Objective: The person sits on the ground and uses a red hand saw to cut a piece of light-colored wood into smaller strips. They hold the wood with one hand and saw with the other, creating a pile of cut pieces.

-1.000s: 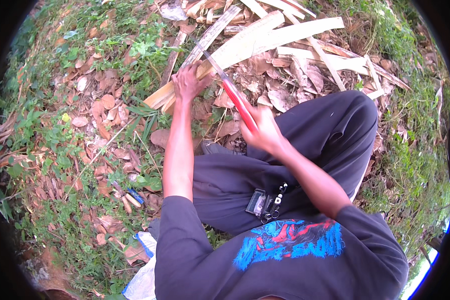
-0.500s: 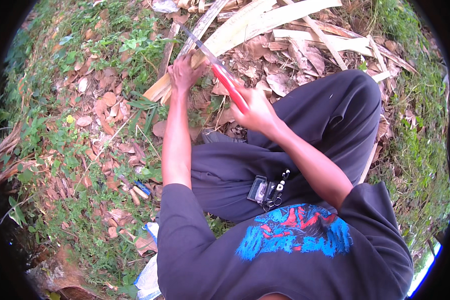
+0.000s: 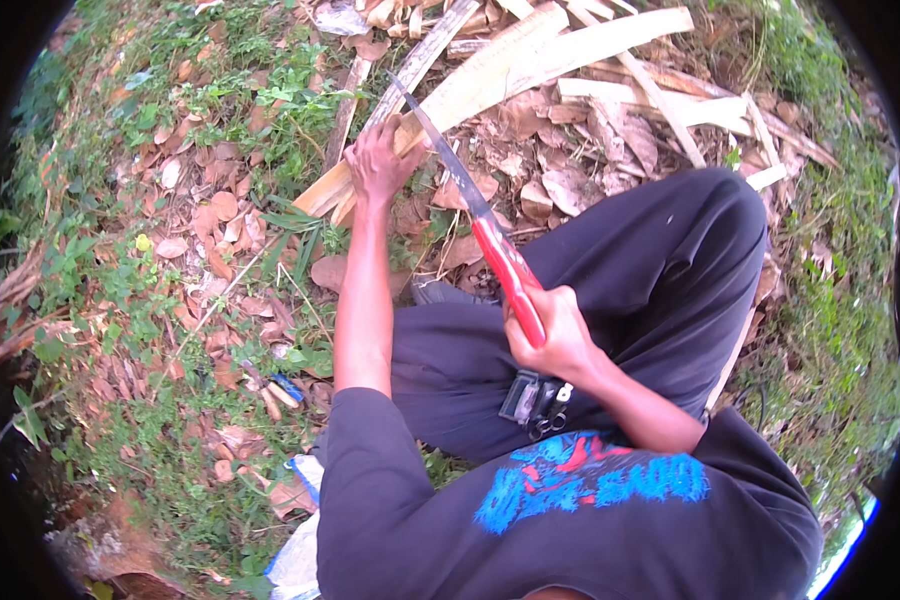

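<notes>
Red-handled knife [image 3: 475, 215] (right-hand grip [image 3: 555, 340]) over bamboo [image 3: 450, 100]

light: soft, even daylight around me | shadows: faint, none hard | glare: none | focus: centre sharp, my sleeve soft | edges: heavy fisheye bend, black round rim

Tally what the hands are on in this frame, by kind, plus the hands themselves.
Hands: 2, the left hand and the right hand
Red-handled knife: 1, gripped by the right hand
Split bamboo strip: 1, held by the left hand; more strips lie behind
Total: 4
</notes>
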Available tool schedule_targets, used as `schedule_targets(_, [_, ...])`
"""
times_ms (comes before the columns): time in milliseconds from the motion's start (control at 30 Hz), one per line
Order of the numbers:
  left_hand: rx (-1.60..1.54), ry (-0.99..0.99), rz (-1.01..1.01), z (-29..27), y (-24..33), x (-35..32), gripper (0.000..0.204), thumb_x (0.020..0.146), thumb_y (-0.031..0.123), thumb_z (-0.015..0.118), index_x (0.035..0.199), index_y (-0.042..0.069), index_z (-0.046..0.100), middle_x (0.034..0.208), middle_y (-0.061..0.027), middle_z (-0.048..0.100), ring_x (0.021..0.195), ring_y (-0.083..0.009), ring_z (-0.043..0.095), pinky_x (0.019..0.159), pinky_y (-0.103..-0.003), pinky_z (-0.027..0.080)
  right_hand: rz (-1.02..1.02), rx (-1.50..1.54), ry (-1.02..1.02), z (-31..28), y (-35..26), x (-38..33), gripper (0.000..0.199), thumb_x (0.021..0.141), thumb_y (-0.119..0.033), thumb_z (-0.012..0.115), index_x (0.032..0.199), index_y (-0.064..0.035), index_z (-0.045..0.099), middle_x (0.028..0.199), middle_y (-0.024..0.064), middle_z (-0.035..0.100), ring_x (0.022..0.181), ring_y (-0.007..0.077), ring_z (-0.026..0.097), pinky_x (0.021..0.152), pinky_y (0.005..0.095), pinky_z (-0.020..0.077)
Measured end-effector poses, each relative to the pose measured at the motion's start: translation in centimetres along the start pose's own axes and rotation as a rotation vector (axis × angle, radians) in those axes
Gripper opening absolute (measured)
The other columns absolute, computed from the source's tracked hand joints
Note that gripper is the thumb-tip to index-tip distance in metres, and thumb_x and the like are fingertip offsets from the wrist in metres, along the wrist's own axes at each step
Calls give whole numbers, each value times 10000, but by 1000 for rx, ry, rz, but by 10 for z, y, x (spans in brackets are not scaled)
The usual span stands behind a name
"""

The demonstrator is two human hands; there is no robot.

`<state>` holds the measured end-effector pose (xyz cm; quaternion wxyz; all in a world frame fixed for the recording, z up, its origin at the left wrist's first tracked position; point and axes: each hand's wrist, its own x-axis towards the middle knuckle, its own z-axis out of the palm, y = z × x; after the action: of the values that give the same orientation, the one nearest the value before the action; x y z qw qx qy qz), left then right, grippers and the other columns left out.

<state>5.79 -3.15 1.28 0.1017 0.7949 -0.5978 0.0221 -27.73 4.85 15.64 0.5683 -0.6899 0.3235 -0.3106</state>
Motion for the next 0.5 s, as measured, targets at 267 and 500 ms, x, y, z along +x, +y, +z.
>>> schedule_targets(267, [-101,-8,4,-6,2,0,713,767,640,698,1307,181,616,1229,-123,655,1158,-308,578,962,-529,360,-18,-143,-3,12,9,62,148,802,-35,574,919,45,617,558,179,522,468,301,571,514,387,464])
schedule_targets(500, [-124,-112,-83,-13,1,9,722,781,659,669,1336,202,596,1259,-132,647,1177,-309,577,1023,-547,358,152,-81,-11,4,5,89,126,850,-53,583,765,39,592,523,106,499,485,102,478,468,328,393])
